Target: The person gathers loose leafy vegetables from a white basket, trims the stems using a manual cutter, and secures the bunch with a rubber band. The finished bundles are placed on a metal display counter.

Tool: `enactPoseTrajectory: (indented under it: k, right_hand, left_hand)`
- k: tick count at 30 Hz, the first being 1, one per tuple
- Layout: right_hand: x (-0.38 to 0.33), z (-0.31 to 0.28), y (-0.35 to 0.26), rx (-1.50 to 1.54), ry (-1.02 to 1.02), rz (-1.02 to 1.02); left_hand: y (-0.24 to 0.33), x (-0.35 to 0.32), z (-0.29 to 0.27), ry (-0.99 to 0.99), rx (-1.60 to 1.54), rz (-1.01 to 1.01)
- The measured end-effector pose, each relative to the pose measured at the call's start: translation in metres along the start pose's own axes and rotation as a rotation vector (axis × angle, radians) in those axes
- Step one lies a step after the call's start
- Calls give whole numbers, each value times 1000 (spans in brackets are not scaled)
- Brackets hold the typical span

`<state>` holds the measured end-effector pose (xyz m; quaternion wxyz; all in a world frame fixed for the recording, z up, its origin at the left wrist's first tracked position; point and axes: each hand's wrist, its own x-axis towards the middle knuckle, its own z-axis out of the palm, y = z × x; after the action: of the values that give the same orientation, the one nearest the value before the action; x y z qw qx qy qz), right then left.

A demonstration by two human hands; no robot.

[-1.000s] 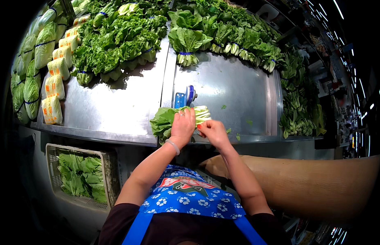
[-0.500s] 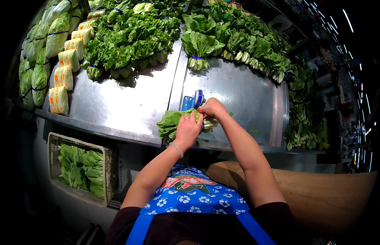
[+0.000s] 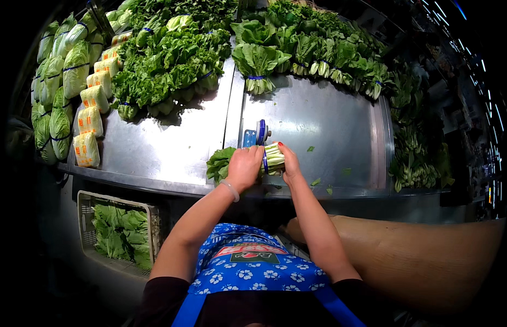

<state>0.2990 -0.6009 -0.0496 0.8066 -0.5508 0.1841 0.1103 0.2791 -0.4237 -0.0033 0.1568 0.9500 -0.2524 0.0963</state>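
A bunch of leafy greens [image 3: 219,163] lies across the front edge of the metal counter, leaves to the left and pale stems to the right. My left hand [image 3: 244,169] is wrapped over its middle, just left of a blue tape band [image 3: 265,162] around the stems. On the other side of that band, my right hand [image 3: 290,164] grips the cut stem ends, thumb on top. Right behind the bunch stands a tape dispenser [image 3: 250,137] with a roll of blue tape [image 3: 261,131]; neither hand touches it.
Banded lettuce [image 3: 177,65] is heaped at the back left, more bunched greens [image 3: 313,54] at the back right. Wrapped yellow-white packs [image 3: 90,121] and napa cabbages [image 3: 75,71] line the left. A crate [image 3: 150,229] of greens sits below. Leaf scraps [image 3: 315,182] dot the counter [image 3: 330,128].
My right hand has moved from beside the tape roll to the stem ends, uncovering the stems and blue band. My left hand still holds the bunch. The view has shifted slightly.
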Motion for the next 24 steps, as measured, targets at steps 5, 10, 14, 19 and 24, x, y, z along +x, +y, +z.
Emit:
enactPoseTrajectory:
  k: [5,10,14,19,24]
  right_hand:
    - [-70,-2,11,161,62,247]
    - [-160,-52,107,195,200,695]
    - [-148,-76,143,-326,206,287]
    - [-82,-22,112,-362,199,171]
    - [-60,-5,129,-397,260,134]
  left_hand:
    - [26,-40,-26,-222,-47,45]
    - [57,-123,8,-695,-150,95]
    - [67,-152,34,-797,-171,81]
    - [67,-142,28,-858,-138,82]
    - [62,-149,36,-823,-134,56]
